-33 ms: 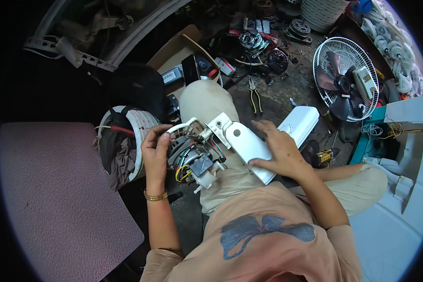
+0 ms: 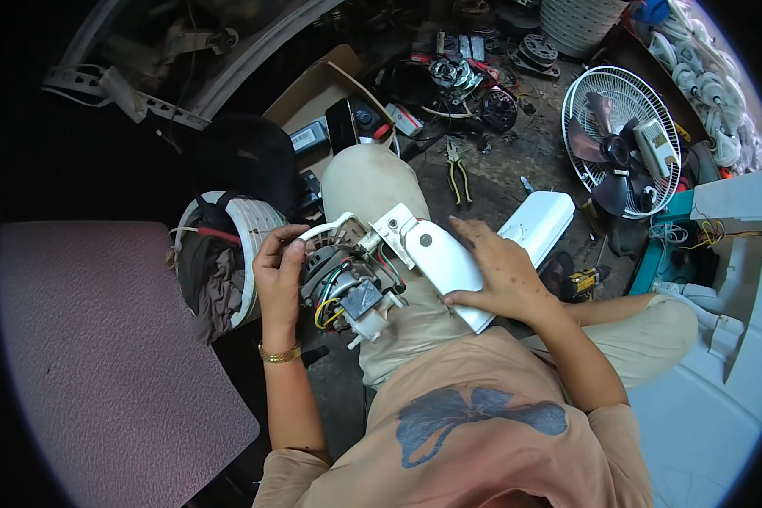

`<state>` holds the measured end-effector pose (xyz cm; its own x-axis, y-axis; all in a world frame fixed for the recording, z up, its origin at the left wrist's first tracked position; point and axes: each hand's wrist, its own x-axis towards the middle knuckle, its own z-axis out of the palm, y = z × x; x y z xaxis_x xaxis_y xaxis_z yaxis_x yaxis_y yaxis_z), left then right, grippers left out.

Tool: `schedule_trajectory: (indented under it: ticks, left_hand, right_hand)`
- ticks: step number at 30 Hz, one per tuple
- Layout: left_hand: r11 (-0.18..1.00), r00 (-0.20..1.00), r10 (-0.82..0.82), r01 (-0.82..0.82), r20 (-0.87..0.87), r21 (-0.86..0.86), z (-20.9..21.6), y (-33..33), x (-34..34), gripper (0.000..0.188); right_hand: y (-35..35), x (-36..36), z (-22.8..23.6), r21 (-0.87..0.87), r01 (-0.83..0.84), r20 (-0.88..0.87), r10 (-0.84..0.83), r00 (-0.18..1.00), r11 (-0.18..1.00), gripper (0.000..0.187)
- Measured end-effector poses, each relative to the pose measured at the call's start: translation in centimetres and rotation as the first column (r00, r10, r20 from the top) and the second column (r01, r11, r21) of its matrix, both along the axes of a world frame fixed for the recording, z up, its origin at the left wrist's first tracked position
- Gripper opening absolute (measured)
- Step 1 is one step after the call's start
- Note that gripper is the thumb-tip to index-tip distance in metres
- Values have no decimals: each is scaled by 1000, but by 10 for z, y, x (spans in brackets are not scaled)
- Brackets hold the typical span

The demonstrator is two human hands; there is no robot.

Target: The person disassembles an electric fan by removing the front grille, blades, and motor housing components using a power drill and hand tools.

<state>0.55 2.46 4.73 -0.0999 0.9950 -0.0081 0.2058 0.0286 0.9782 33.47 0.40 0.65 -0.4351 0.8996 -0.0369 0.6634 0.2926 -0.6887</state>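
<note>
An uncovered fan motor (image 2: 320, 269) with coloured wires and a dark square block (image 2: 361, 300) lies across my lap. A white bracket with a screw joins it to a white fan neck (image 2: 440, 254). My left hand (image 2: 278, 275) is closed on the motor's white curved rim, thumb and fingers pinching its left end. Over the right end of the neck my right hand (image 2: 510, 279) is wrapped, thumb on the near side and fingers on the far side. Behind that hand a long white casing (image 2: 540, 222) slants away; whether it joins the neck is hidden.
Yellow-handled pliers (image 2: 459, 173) lie on the floor ahead. A fan cage with blades (image 2: 616, 152) rests at the far right. Left of my leg are a cloth-filled white bucket (image 2: 258, 233) and an open cardboard box (image 2: 300, 106). A pinkish textured panel (image 2: 118, 356) fills the left.
My right hand has shifted slightly left along the white neck. My left hand stays on the motor's rim.
</note>
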Motion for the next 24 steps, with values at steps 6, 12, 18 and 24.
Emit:
schedule_trajectory:
  ticks: [6, 12, 18, 24]
  left_hand:
    - [999, 1000, 22, -23, 17, 48, -6, -4, -3, 25]
    - [992, 994, 96, -90, -57, 90, -16, -15, -13, 17]
    - [972, 998, 51, -55, 23, 230, 16, -5, 0, 19]
    - [997, 975, 73, -69, 209, -27, 10, 0, -14, 26]
  right_hand:
    - [-1, -26, 4, -155, 4, 152, 20, 988, 988, 118]
    - [-7, -35, 11, -190, 109, 46, -102, 994, 976, 109]
    - [-25, -37, 60, -123, 147, 87, -136, 987, 982, 107]
    - [-26, -19, 117, -309, -111, 183, 174, 968, 945, 124]
